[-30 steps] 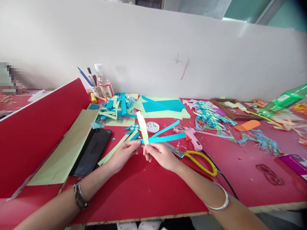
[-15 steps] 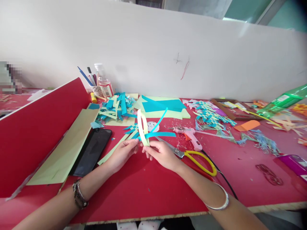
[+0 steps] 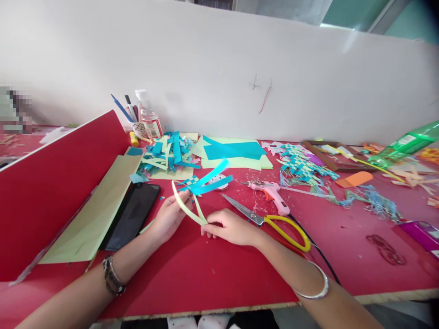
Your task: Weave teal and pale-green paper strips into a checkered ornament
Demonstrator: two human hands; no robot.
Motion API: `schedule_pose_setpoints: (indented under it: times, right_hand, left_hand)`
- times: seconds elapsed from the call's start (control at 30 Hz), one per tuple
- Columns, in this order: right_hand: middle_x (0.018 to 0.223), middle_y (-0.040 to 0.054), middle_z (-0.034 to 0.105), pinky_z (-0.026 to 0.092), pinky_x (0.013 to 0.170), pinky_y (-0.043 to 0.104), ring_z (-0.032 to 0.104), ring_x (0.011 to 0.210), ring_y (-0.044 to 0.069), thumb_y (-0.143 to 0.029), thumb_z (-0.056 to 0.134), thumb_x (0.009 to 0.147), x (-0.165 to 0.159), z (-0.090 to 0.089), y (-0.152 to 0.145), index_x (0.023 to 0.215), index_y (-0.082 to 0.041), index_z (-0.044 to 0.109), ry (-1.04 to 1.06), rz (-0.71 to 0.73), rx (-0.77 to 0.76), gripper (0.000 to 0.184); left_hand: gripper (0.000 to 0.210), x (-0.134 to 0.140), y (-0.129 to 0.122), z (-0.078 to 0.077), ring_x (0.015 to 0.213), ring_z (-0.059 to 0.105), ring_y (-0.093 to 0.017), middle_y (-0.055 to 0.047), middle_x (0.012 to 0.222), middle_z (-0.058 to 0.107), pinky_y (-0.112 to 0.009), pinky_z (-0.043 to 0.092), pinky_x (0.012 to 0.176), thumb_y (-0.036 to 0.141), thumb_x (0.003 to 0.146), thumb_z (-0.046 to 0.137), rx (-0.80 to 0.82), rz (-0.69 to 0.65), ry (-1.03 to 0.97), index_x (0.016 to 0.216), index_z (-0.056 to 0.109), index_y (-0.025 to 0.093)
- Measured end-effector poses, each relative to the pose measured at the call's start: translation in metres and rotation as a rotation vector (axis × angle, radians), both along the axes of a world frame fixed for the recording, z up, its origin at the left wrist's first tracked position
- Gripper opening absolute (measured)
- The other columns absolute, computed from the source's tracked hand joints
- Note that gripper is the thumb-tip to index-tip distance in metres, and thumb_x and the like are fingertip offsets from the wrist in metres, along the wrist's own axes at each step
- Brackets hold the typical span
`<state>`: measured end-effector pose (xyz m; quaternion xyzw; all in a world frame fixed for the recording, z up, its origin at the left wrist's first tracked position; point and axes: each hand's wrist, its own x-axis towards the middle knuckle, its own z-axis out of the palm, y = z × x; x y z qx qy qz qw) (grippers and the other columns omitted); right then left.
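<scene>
While the right hand point(image 3: 229, 227) pinches a strip point(image 3: 187, 211), tabletop point(image 3: 206, 278) spreads — to its edge point(image 3: 206, 312).

Clock centred on my remote feed. At 10 I log a clear plastic bottle point(image 3: 152, 127), white-capped, upright, just beside a patterned cup point(image 3: 137, 129) of pens point(image 3: 122, 109). At 8, a black smartphone point(image 3: 133, 217), lying flat. At 3, a green plastic bottle point(image 3: 404, 145), tilted. At 4, a purple phone point(image 3: 419, 236), tangled red loops point(image 3: 385, 250) near it.

Blue strips point(image 3: 214, 185); pale-green strip point(image 3: 186, 209); table point(image 3: 206, 283), red; scissor handle point(image 3: 306, 242), yellow; glue gun point(image 3: 278, 199), pink; woven pieces point(image 3: 297, 162), blue-green check.
</scene>
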<state>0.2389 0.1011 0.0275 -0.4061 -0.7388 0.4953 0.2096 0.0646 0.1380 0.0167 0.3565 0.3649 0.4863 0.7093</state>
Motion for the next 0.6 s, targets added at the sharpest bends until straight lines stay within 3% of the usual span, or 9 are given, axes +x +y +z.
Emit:
schedule_pose_setpoints:
  times: [0.3, 0.43, 0.6]
  right_hand:
    - [0.069, 0.0030, 0.061, 0.044, 0.058, 0.021, 0.057, 0.061, 0.011, -0.031, 0.042, 0.085, 0.0034, -0.0015, 0.0036, 0.074, -0.015, 0.058, 0.024, -0.022, -0.094, 0.025]
    - [0.068, 0.0026, 0.061, 0.043, 0.056, 0.020, 0.057, 0.061, 0.010, -0.030, 0.042, 0.084, 0.0043, 0.0021, 0.0035, 0.068, -0.015, 0.055, -0.008, -0.016, -0.112, 0.026]
    - [0.059, -0.0007, 0.057, 0.039, 0.045, 0.018, 0.048, 0.042, 0.006, -0.029, 0.038, 0.084, 0.0051, 0.0065, 0.0028, 0.060, -0.015, 0.051, -0.103, -0.026, -0.128, 0.030]
  left_hand:
    - [0.021, -0.0012, 0.0013, 0.0034, 0.047, 0.035, -0.004, 0.005, 0.051, 0.041, -0.017, 0.036, 0.049, 0.027, 0.073, 0.063, 0.074, -0.004, -0.063, 0.059, 0.057, 0.012]
    - [0.016, -0.0021, 0.0035, -0.0004, 0.057, 0.047, -0.008, 0.002, 0.057, 0.050, -0.020, 0.041, 0.058, 0.028, 0.073, 0.061, 0.082, 0.028, -0.043, 0.065, 0.061, 0.014]
    - [0.017, -0.0031, 0.0074, -0.0047, 0.070, 0.054, -0.012, 0.000, 0.069, 0.059, -0.022, 0.044, 0.066, 0.032, 0.070, 0.063, 0.094, 0.089, -0.025, 0.073, 0.064, 0.015]
